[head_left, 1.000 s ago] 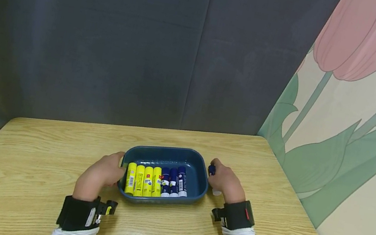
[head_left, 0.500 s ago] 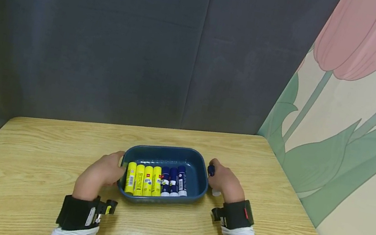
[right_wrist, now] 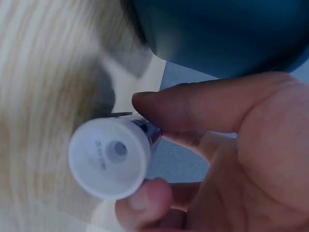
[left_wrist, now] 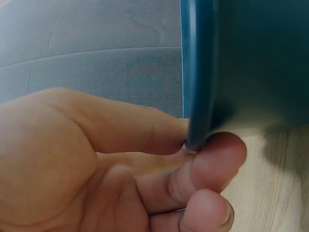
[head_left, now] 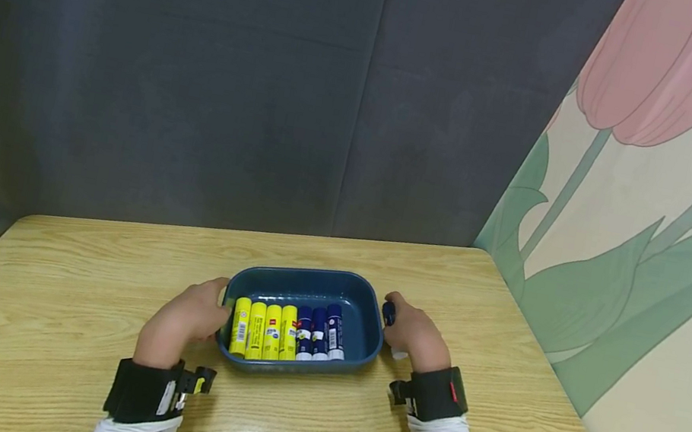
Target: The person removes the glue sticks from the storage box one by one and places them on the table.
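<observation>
A dark blue plastic bin [head_left: 300,281] sits on the table between the two hands. My left hand [head_left: 196,309] pinches its left rim; the left wrist view shows thumb and fingers on either side of the bin's edge [left_wrist: 200,72]. Inside lie several yellow glue sticks [head_left: 256,331] in a row at the left, then three dark blue glue sticks [head_left: 318,333] with white ends. Just outside the bin's right end, my right hand [head_left: 418,337] holds another dark blue glue stick [head_left: 389,313]. Its round white base [right_wrist: 108,159] faces the right wrist camera, between thumb and fingers.
The wooden table [head_left: 74,299] runs back to a dark grey curtain [head_left: 216,85]. On the right stands a wall [head_left: 684,307] painted with tulips. Both wrists wear black straps [head_left: 439,396] with small cameras.
</observation>
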`<state>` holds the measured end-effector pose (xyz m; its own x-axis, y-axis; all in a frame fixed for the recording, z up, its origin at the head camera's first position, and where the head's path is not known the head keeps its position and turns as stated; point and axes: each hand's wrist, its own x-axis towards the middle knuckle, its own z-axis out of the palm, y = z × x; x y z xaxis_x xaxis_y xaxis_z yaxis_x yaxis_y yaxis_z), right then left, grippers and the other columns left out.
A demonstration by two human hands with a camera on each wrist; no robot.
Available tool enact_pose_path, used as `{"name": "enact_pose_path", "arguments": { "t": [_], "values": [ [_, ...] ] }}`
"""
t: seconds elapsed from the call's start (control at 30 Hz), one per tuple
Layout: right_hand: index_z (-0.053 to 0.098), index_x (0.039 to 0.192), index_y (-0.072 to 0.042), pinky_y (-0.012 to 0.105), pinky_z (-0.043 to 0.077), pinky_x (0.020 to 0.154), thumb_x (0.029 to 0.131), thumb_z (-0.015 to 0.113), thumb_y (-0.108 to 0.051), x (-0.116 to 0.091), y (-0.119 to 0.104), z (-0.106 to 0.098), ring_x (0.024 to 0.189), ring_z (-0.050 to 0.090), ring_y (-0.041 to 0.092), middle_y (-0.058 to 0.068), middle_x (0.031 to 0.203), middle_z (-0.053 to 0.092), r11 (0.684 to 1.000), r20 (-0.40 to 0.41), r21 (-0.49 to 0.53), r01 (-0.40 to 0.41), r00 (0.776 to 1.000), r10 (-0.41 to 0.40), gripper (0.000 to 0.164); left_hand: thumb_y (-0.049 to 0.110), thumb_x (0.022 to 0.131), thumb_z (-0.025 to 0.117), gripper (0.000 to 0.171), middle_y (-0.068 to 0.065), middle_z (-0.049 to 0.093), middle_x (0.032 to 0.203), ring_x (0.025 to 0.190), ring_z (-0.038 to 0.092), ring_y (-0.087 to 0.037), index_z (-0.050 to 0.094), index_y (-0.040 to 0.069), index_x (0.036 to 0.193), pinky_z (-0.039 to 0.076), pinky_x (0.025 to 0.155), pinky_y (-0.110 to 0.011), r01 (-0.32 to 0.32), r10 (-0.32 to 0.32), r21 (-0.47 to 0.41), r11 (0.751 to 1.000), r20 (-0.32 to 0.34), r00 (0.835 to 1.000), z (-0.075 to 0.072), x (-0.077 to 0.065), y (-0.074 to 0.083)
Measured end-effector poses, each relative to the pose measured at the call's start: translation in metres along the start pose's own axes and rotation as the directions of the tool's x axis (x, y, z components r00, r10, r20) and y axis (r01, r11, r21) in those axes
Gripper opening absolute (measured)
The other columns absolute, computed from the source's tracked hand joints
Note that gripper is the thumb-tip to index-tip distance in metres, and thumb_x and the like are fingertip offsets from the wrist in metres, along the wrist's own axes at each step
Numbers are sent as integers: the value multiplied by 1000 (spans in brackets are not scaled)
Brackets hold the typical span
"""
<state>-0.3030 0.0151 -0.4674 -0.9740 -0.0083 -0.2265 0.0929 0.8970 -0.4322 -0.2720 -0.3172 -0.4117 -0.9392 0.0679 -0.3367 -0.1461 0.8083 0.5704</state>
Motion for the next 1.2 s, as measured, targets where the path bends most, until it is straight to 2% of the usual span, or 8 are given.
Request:
{"name": "enact_pose_path", "arguments": {
  "t": [0.23, 0.87, 1.2],
  "values": [
    [41, 149, -11, 49, 51, 84, 89, 63, -9, 0, -1, -1, 103, 62, 34, 26, 130, 59, 1000, 10, 7, -24, 1000, 24, 63, 12, 99, 47, 62, -12, 56, 75, 50, 50, -20, 26, 0, 156, 37, 48, -28, 4, -4, 0, 1000, -5, 1000, 0, 1, 0],
    [41, 148, -9, 48, 51, 80, 90, 60, -10, 0, 1, -3, 100, 62, 34, 27, 128, 60, 1000, 6, 14, -23, 1000, 23, 61, 12, 99, 47, 62, -13, 58, 79, 51, 52, -21, 25, -1, 156, 38, 48, -28, -4, 4, -7, 1000, 6, 1000, 0, -1, -1],
    [40, 148, -8, 46, 51, 77, 90, 60, -10, 0, 0, -5, 97, 61, 31, 25, 126, 61, 999, 4, 23, -31, 1000, 31, 62, 13, 100, 47, 62, -12, 56, 75, 50, 51, -20, 24, 0, 156, 38, 48, -28, 9, -9, -7, 1000, 8, 1000, 0, 1, 1]
  ]
}}
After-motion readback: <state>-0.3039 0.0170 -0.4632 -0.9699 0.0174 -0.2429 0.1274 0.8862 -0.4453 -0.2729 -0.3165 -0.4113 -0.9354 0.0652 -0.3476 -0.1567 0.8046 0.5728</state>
